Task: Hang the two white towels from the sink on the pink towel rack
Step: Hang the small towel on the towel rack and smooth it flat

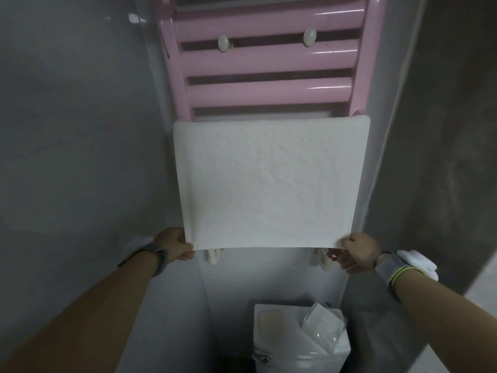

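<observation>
One towel up: a white towel [269, 181] hangs draped over a bar of the pink towel rack [266, 57], filling the centre of the frame, its folded top edge resting across the rail at mid-height.
Left hand: the left hand [174, 244], at lower left of the towel, pinches the bottom left corner between thumb and fingers, closed tight on the cloth.
Right hand: the right hand [355, 253], at lower right, grips the bottom right corner the same way; a grey wrist strap [390, 267] with a yellow-green edge sits behind it.
Why held so: both corners are drawn outward and slightly toward the camera, which appears meant to pull the front panel flat and level so it hangs square on the bar.
Rack: several pink bars stand bare in the upper part of the frame, with two pale round knobs [309, 36] between them, so there is room above.
Second towel: not in view, and neither is the sink; by this evidence the task looks about half done.
Below: a white-lined bin [301, 337] sits at the bottom centre, clear of the towel's lower hem.
</observation>
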### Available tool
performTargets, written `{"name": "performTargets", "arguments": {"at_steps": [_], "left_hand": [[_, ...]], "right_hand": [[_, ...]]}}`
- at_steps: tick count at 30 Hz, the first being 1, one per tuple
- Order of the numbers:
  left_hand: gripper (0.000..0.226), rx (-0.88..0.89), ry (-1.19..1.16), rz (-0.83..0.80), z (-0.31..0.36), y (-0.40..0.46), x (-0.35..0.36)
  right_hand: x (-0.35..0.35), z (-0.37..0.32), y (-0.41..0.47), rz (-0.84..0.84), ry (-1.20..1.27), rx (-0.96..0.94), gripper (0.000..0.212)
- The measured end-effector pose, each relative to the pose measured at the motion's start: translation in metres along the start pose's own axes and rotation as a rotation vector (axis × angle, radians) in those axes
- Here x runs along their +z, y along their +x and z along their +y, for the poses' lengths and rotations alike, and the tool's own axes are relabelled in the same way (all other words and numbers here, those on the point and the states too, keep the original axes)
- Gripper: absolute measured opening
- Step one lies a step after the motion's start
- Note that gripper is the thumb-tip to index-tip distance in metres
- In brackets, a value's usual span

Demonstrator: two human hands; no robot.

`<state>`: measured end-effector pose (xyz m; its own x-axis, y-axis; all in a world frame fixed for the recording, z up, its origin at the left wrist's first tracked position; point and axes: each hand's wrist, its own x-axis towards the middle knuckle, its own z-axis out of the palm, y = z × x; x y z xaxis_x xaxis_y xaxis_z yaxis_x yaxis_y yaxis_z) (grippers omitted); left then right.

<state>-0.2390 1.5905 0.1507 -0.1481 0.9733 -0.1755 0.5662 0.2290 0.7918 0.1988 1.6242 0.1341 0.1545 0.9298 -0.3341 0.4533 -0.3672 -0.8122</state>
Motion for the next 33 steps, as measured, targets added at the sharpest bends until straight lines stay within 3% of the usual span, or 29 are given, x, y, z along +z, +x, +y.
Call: {"name": "performTargets", "arguments": {"at_steps": [10, 12, 14, 16, 19, 22, 24, 28, 31, 33], "left_hand": [[0.031, 0.004, 0.132, 0.037, 0.006, 0.008, 0.012], [0.041, 0.033, 0.273, 0.011, 0.017, 0.007, -0.001], [0.062, 0.055, 0.359, 0.038, 0.029, 0.011, -0.018], [0.061, 0.110, 0.333, 0.195, 0.050, 0.014, -0.030], [0.033, 0.302, 0.142, 0.608, 0.096, 0.008, -0.047], [0.043, 0.533, 0.170, 0.979, 0.141, -0.001, -0.062], [0.044, 0.666, 0.325, 1.081, 0.173, -0.003, -0.066], [0.041, 0.886, 0.691, 0.948, 0.242, -0.016, -0.047], [0.040, 0.936, 0.946, 0.725, 0.257, -0.016, -0.026], [0.039, 0.857, 0.934, 0.583, 0.251, -0.008, -0.024]], "right_hand": [[-0.008, -0.006, 0.002, 0.057, -0.122, -0.002, 0.024], [-0.015, -0.024, -0.004, 0.116, -0.224, -0.071, 0.022], [-0.027, -0.046, -0.013, 0.292, -0.263, -0.167, 0.029], [-0.039, -0.072, -0.026, 0.579, -0.162, -0.295, 0.024], [-0.056, -0.121, -0.043, 0.992, 0.018, -0.545, 0.020], [-0.066, -0.169, -0.057, 1.135, -0.071, -0.812, 0.026], [-0.062, -0.198, -0.066, 1.138, -0.258, -1.011, 0.029], [-0.018, -0.234, -0.080, 1.020, -0.633, -1.315, 0.033], [0.010, -0.241, -0.077, 0.903, -0.833, -1.261, 0.040], [0.010, -0.237, -0.069, 0.839, -0.894, -1.213, 0.044]]}}
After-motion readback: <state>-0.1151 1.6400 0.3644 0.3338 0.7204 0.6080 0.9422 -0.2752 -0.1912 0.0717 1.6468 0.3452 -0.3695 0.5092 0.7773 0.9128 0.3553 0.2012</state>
